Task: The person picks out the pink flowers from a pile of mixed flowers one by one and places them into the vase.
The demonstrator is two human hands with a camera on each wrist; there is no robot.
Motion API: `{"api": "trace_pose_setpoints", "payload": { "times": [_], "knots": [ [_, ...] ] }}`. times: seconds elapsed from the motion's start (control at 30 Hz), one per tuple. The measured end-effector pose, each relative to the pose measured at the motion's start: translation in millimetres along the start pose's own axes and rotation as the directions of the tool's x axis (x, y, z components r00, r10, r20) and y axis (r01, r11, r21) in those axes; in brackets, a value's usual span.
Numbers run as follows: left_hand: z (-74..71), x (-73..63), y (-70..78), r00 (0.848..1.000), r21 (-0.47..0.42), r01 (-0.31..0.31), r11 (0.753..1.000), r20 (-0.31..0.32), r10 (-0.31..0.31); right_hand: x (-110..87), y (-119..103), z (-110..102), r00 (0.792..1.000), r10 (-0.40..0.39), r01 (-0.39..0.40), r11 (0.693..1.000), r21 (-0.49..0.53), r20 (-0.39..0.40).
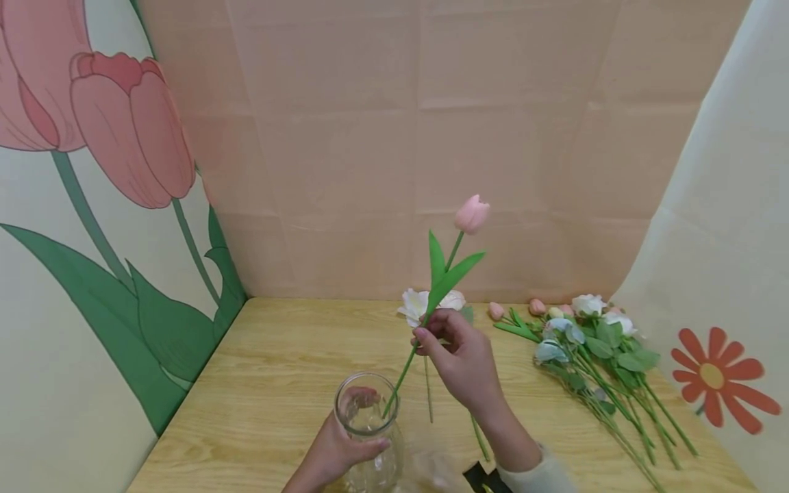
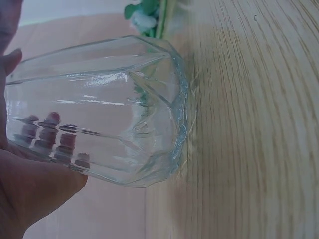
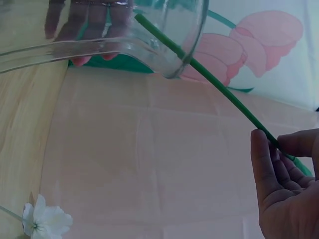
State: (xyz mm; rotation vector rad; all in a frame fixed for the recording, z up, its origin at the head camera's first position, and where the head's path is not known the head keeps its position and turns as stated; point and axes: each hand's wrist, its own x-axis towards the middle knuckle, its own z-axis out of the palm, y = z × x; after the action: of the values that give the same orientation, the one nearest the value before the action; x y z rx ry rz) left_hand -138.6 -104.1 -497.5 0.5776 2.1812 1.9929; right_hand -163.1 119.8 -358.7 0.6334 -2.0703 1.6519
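A clear glass vase [image 1: 376,472] stands at the front of the wooden table, and my left hand [image 1: 335,445] grips it around its upper part. In the left wrist view, fingers show through the ribbed glass of the vase [image 2: 99,109]. My right hand [image 1: 465,359] pinches the green stem of a pink tulip [image 1: 472,215] below its two leaves. The tulip leans up to the right over the table. In the right wrist view, the lower end of the stem [image 3: 224,89] is inside the mouth of the vase [image 3: 174,64].
Two pale flowers, one a white blossom [image 1: 414,306], lie behind my right hand. At the right, a pile of artificial flowers [image 1: 592,349] holds pink tulips, white roses and blue blooms. A black object [image 1: 483,478] and some clear plastic [image 1: 431,469] lie near the front.
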Motion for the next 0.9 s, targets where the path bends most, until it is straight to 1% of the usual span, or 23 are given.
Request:
{"api": "trace_pose_setpoints", "payload": {
  "times": [0.17,0.27,0.47,0.6,0.9],
  "knots": [
    [0.3,-1.0,1.2,1.000,0.004,0.010,1.000,0.000,-0.010,-3.9,1,8,0.999,-0.034,0.035,0.999,-0.022,0.022],
    [0.3,-0.8,1.4,1.000,0.010,0.003,1.000,-0.001,-0.003,-6.4,3,13,0.998,-0.055,0.056,0.998,-0.034,0.037],
    [-0.3,-0.6,0.1,1.000,0.003,0.007,1.000,0.000,-0.007,-11.9,8,21,0.995,-0.075,0.079,0.995,-0.058,0.059],
    [-0.1,-1.0,-0.7,1.000,0.002,0.014,1.000,-0.006,-0.014,-14.9,8,26,0.995,-0.077,0.081,0.995,-0.060,0.070],
    [0.0,-0.8,-1.6,1.000,0.009,0.011,1.000,-0.021,-0.011,-20.9,5,34,0.995,-0.046,0.057,0.990,-0.128,0.090]
  ]
}}
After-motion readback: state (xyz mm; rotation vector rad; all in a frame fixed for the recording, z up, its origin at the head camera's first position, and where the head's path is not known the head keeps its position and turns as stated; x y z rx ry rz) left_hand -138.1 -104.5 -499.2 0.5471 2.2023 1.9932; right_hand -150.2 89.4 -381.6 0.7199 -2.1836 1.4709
